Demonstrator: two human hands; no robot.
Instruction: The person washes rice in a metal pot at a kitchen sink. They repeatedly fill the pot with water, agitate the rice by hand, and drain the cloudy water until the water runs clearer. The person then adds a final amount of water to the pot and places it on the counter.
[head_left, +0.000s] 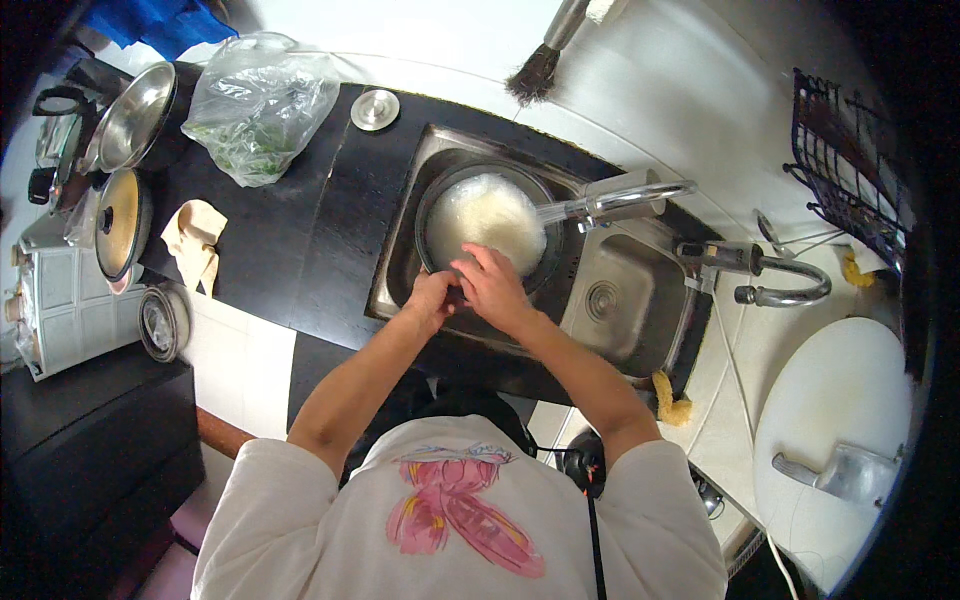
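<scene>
A round dark-rimmed pot (556, 251) sits in the larger basin of a stainless steel sink (397, 281). Cloudy whitish liquid with pale foam (487, 217) fills much of it. Water runs in from a chrome faucet spout (574, 210) at the pot's right side. My left hand (433, 298) is at the pot's near-left rim, fingers curled; whether it grips the rim is hidden. Close beside it, my right hand (491, 289) reaches over the near rim with fingers apart and nothing visible in them. The hands nearly touch or overlap.
Right of the pot lie a smaller basin (626, 277), a second faucet (795, 281) and a cleaver (851, 472) on a white cutting board (832, 390). Leftward are a plastic bag of greens (262, 112), a metal lid (375, 110), a beige cloth (195, 236) and a lidded pan (124, 225).
</scene>
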